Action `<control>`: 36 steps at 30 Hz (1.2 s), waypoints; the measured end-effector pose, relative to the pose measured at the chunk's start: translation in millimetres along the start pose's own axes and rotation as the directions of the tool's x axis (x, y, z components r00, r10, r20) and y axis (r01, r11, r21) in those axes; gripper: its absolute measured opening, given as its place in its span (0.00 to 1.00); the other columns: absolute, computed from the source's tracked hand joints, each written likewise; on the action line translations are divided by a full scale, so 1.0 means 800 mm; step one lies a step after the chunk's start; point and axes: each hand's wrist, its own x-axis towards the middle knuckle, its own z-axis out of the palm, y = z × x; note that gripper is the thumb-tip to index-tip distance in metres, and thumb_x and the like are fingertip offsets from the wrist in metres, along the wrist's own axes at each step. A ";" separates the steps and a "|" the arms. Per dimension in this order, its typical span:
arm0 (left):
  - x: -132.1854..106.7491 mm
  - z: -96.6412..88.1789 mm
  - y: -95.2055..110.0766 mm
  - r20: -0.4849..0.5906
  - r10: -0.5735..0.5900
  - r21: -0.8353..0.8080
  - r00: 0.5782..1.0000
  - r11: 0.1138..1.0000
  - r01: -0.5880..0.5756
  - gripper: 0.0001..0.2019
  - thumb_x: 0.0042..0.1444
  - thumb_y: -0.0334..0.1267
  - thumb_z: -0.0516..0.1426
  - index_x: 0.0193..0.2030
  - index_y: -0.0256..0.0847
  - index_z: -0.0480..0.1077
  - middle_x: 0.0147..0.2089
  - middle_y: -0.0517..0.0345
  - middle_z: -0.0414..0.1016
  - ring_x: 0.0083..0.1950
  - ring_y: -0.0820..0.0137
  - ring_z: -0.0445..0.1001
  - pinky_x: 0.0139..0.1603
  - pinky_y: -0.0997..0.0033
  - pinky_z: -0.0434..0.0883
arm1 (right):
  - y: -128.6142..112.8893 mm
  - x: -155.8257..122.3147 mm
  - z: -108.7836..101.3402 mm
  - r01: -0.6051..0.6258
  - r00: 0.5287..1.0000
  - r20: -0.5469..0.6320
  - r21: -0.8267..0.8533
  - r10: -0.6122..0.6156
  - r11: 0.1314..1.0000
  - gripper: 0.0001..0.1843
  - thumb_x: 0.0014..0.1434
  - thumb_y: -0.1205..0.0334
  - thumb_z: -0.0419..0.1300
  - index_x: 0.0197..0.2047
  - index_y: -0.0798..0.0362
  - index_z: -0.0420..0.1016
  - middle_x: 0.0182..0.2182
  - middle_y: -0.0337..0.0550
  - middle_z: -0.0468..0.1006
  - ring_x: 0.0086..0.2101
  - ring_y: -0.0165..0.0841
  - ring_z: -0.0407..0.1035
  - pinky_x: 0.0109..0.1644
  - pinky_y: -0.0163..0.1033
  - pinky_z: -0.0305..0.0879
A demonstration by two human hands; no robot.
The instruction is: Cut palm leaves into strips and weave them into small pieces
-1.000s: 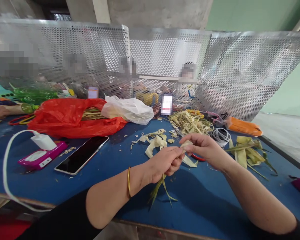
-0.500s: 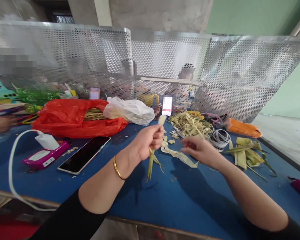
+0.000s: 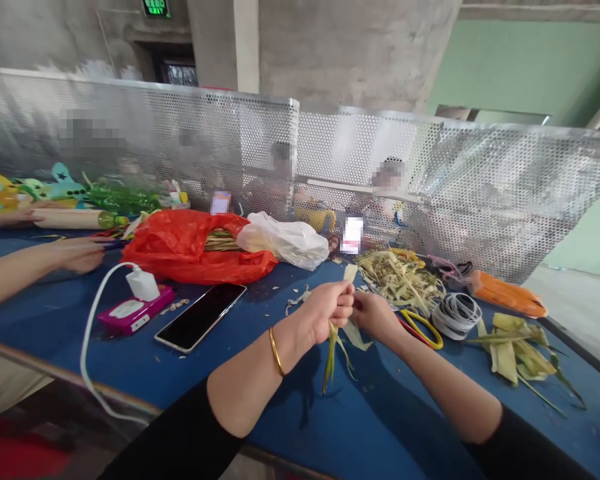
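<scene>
My left hand (image 3: pixel 333 310) is closed around a small bundle of corn husk (image 3: pixel 331 357). A pale, flat end (image 3: pixel 350 273) of it sticks up above the fist, and greenish ends hang below. My right hand (image 3: pixel 377 317) is right beside the left fist, fingers pinched together. A pale husk strip (image 3: pixel 359 337) hangs from under these fingers; the pinch point itself is partly hidden. Behind my right wrist lie scissors with yellow and red handles (image 3: pixel 433 333), their blades mostly covered. A heap of shredded husk (image 3: pixel 400 280) is just beyond my right hand.
On the blue table (image 3: pixel 290 427) are a phone (image 3: pixel 203 317), a purple power strip (image 3: pixel 135 310) with a white cable, a red bag (image 3: pixel 180 247), a wire coil (image 3: pixel 456 315) and husk leaves (image 3: pixel 520 350). A co-worker's hands (image 3: pixel 83 255) work at left. A perforated screen (image 3: pixel 350 137) stands behind.
My right hand has moved left from over the scissors to my left fist, taking up the pale strip that lay on the table. The scissors' handles now show. The view has shifted left and upward.
</scene>
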 end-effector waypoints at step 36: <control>0.007 0.020 -0.059 0.024 0.194 0.377 0.981 0.907 -0.189 0.26 0.52 0.66 0.53 0.30 0.43 0.58 0.18 0.72 0.50 0.17 0.80 0.49 0.19 0.76 0.54 | -0.011 -0.036 -0.021 -0.200 0.980 0.197 0.953 0.037 0.228 0.23 0.52 0.44 0.65 0.39 0.57 0.77 0.18 0.38 0.73 0.19 0.31 0.68 0.23 0.35 0.64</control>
